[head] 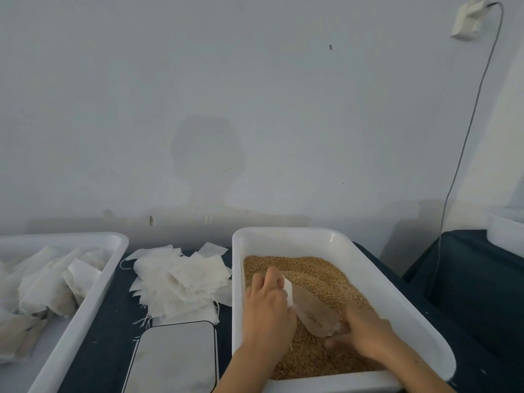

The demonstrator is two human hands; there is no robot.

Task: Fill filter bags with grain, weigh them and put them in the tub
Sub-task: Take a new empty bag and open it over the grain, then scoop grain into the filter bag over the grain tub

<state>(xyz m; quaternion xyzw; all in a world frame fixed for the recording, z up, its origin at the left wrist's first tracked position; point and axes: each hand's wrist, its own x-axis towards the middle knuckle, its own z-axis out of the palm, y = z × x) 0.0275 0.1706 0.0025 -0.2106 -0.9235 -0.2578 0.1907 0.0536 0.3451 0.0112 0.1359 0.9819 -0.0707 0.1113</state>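
At the far left, a white tub (85,302) sits on the dark surface (110,330) and holds a heap of filled filter bags (42,290). Just right of it, near the wall, lies a loose pile of empty filter bags (181,282) with frayed threads trailing from its near edge. In front of that pile sits a flat scale (173,358) with a pale grey top and dark trim.

Further right stands a second white tray (368,276), filled with brown grain (317,273). Both hands are inside it. The left hand (266,307) lies over the grain near the tray's left wall, its fingers (272,279) gripping the white open end of a filter bag (312,310). The bag lies slanted across the grain between the two hands. The right hand (365,333) rests in the grain at the bag's lower end; its fingers are blurred, so whether they are curled or straight cannot be told.

At the far right, a thin cable (465,143) hangs down the wall from a white box (467,19), and part of another white container (507,231) sits at the frame's edge.
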